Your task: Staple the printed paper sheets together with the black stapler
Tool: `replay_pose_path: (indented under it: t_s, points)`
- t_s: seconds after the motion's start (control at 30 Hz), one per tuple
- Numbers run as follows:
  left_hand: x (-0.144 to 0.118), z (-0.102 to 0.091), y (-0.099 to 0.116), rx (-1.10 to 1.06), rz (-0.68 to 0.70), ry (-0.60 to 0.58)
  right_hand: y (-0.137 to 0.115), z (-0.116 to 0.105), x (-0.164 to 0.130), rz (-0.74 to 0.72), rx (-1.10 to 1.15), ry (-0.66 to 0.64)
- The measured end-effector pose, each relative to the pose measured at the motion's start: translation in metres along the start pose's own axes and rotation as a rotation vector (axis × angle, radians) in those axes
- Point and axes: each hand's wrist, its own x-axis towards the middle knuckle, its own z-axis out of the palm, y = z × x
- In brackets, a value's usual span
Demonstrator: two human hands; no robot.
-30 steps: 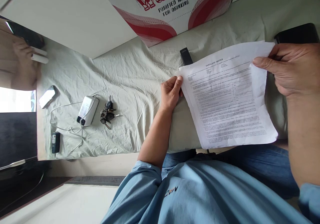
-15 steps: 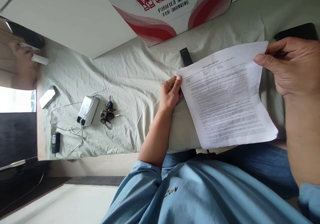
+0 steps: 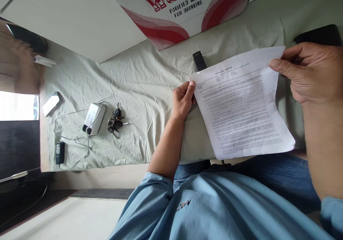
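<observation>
Both hands hold 1 printed sheet (image 3: 241, 108) above the pillow: left hand (image 3: 183, 99) pinching its near corner, right hand (image 3: 308, 72) (top corner) having bent that edge slightly inward since before.

Your left hand (image 3: 183, 100) pinches the printed sheet (image 3: 241, 108) at its top left corner, your right hand (image 3: 311, 72) grips its top right corner. Keys (image 3: 115, 122) and a white charger (image 3: 93, 118) lie well apart on the bed (image 3: 139, 86).

Keys (image 3: 115, 121) on the sheet (image 3: 139, 90) just right of the charger (image 3: 93, 118), printed paper (image 3: 241, 108) far right
</observation>
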Motion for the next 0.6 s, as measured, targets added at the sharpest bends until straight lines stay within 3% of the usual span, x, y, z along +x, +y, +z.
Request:
replay_pose_path:
  t_s: [0.4,0.6]
  points:
    - [0.0017,-0.0001,0.0048,0.093,0.008,0.008,-0.0032,0.0044,-0.0064,0.083,-0.056,-0.03]
    - [0.0015,-0.0002,0.0032,0.122,-0.009,0.011,-0.004,0.0036,-0.0065,0.048,-0.137,-0.04]
